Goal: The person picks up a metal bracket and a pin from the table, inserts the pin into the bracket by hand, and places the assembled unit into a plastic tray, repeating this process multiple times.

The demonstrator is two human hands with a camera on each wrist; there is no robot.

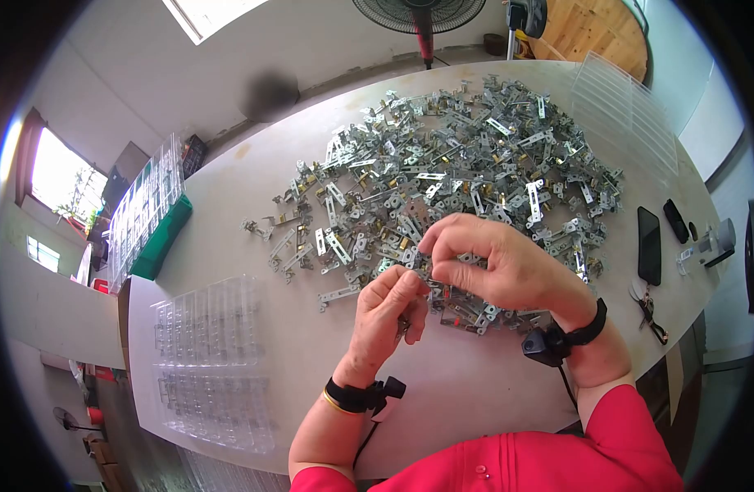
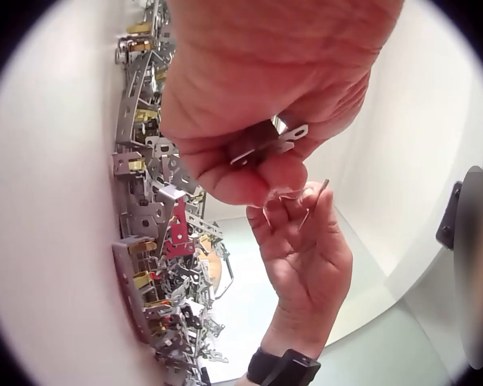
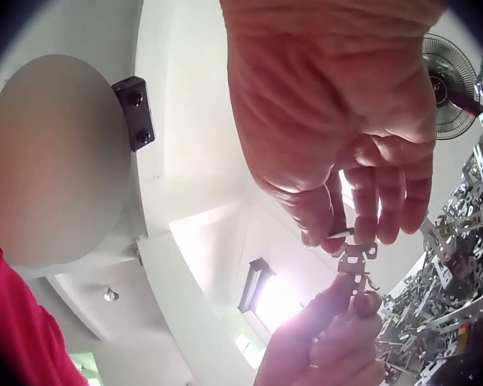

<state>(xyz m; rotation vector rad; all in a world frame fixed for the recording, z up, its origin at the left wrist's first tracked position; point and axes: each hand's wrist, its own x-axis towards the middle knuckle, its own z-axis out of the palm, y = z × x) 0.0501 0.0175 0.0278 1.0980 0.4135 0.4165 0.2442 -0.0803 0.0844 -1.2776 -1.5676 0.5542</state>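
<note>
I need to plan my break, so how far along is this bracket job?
Done: nothing I can make out in the clear trays. In hand: left hand grips one metal bracket; right hand pinches a wire clip beside it. Left: the big pile of parts.

The metal parts pile (image 1: 451, 156) lies on the counter (image 1: 254, 213) behind the left hand (image 1: 385, 316) and right hand (image 1: 496, 262); trays (image 1: 205, 361) left, phone (image 1: 648, 244) right.

The head view looks steeply down on the left hand (image 1: 385, 316) and right hand (image 1: 500, 266) from fairly near. The 2 wrist views face along their own palms, very close. All 3 share the spot where the hands meet and the metal parts (image 1: 459, 156) beyond it.
</note>
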